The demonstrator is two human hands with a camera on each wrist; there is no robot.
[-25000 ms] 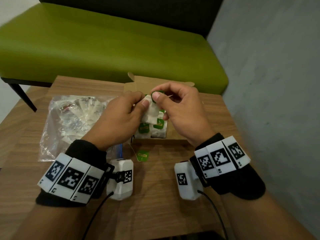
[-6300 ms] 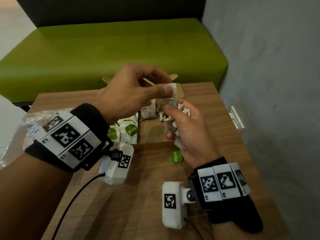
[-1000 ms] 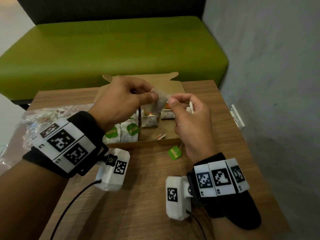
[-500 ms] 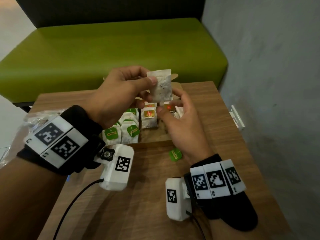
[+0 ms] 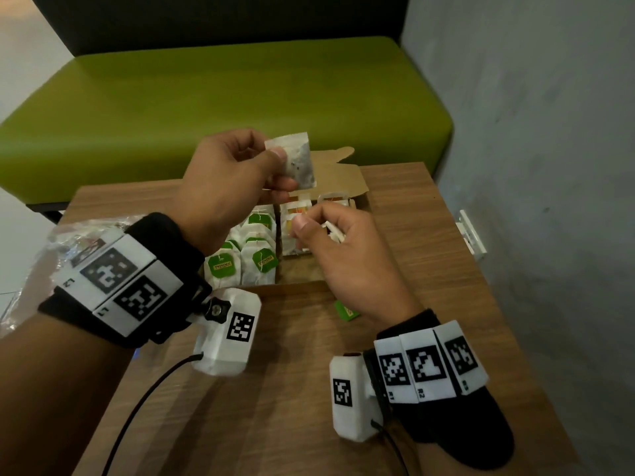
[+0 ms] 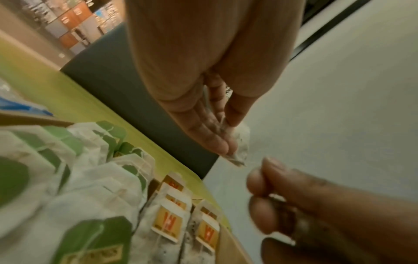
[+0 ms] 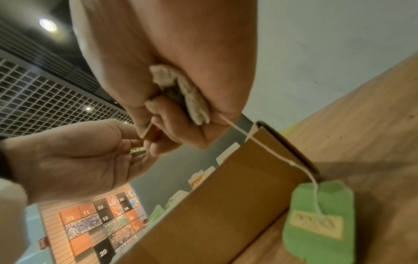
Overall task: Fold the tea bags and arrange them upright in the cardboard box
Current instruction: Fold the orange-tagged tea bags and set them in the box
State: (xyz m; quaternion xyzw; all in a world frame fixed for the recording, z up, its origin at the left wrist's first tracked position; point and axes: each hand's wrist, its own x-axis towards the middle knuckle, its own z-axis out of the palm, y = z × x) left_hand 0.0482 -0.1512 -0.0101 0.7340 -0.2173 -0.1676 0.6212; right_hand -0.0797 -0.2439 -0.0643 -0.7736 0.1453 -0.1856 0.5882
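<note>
My left hand (image 5: 280, 163) pinches a white tea bag (image 5: 299, 163) by its upper corner, raised above the open cardboard box (image 5: 347, 180). In the left wrist view the same tea bag (image 6: 239, 148) hangs from the left fingertips (image 6: 217, 142). My right hand (image 5: 305, 228) is curled lower down over the box. It holds crumpled tea bags (image 7: 181, 89) in its palm and pinches a small orange tag (image 7: 151, 134). A string runs from that hand over the box wall (image 7: 226, 205) to a green tag (image 7: 319, 219) lying on the table. Green-tagged tea bags (image 5: 240, 259) and orange-tagged ones (image 5: 297, 211) stand upright in the box.
A clear plastic bag (image 5: 68, 242) lies at the table's left edge. The wooden table (image 5: 275, 407) is bare in front of the box. A green bench (image 5: 223, 97) stands behind it, a grey wall (image 5: 532, 132) on the right.
My left hand has lifted the tea bag a little higher. The right hand has dropped away from the bag's lower edge and curled its fingers.
</note>
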